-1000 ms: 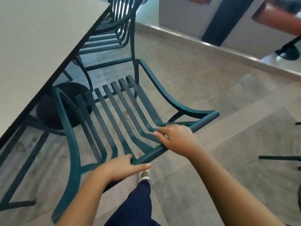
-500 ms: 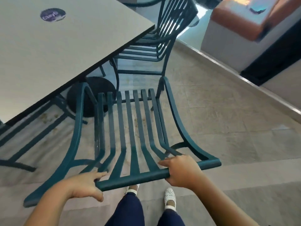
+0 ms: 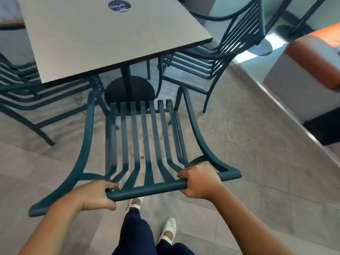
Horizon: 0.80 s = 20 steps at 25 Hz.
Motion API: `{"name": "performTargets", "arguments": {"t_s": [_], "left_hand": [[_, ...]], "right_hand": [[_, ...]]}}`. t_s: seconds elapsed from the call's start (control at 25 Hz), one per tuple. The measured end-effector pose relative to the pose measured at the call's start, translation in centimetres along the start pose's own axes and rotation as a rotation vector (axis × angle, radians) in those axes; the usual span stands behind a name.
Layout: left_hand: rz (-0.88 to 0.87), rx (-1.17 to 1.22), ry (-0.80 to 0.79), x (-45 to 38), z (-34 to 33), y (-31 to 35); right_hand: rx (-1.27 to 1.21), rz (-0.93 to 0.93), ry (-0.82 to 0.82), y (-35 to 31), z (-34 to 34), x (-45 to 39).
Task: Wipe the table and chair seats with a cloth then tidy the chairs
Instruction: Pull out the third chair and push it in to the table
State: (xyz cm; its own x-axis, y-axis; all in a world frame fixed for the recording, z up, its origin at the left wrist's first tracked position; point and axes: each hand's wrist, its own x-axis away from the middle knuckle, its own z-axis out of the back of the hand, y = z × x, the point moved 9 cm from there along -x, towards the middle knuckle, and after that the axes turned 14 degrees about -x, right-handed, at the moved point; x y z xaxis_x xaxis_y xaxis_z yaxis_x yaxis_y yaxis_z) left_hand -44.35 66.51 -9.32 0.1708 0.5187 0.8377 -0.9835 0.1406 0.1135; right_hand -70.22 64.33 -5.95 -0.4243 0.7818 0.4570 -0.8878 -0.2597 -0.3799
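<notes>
- At the near edge of the view, the person's dark trouser legs [image 3: 136, 234] and white perforated shoes [image 3: 168, 230] stand on the grey tiled floor [image 3: 248, 144], just behind the chair.
- The left hand [image 3: 95, 195] grips the left end of the chair's top rail [image 3: 147, 188]: fingers curl over the bar, thumb runs under it.
- The right hand [image 3: 199, 181] wraps round the same rail further right, fingers closed over the bar and knuckles up.
- The top rail lies across the view, left to right, its right end slightly farther away than its left.
- The teal slatted chair [image 3: 145, 135] faces away from the person, toward the worktop; its slats run lengthwise from the rail forward to the seat's front edge.
- The seat front sits just short of the worktop [image 3: 103, 39] edge, in line with the black pedestal base [image 3: 128, 89].
- The grey square worktop carries a round dark sticker [image 3: 119, 5] near its far side.
- Another teal chair [image 3: 220, 52] is tucked in at the right of the worktop, and a third [image 3: 20, 89] at the left.
</notes>
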Motion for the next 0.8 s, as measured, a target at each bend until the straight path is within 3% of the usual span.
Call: {"name": "performTargets", "arguments": {"t_s": [0.16, 0.4, 0.8], "left_hand": [[0.081, -0.055, 0.151, 0.7, 0.6, 1.7], [0.09, 0.089, 0.065, -0.3, 0.2, 2.7], [0.09, 0.178, 0.056, -1.5, 0.2, 3.1]], "right_hand": [[0.044, 0.041, 0.007, 0.8, 0.9, -0.2], [0.069, 0.028, 0.028, 2.6, 1.9, -0.9], [0.099, 0.035, 0.06, 3.6, 2.9, -1.1]]}}
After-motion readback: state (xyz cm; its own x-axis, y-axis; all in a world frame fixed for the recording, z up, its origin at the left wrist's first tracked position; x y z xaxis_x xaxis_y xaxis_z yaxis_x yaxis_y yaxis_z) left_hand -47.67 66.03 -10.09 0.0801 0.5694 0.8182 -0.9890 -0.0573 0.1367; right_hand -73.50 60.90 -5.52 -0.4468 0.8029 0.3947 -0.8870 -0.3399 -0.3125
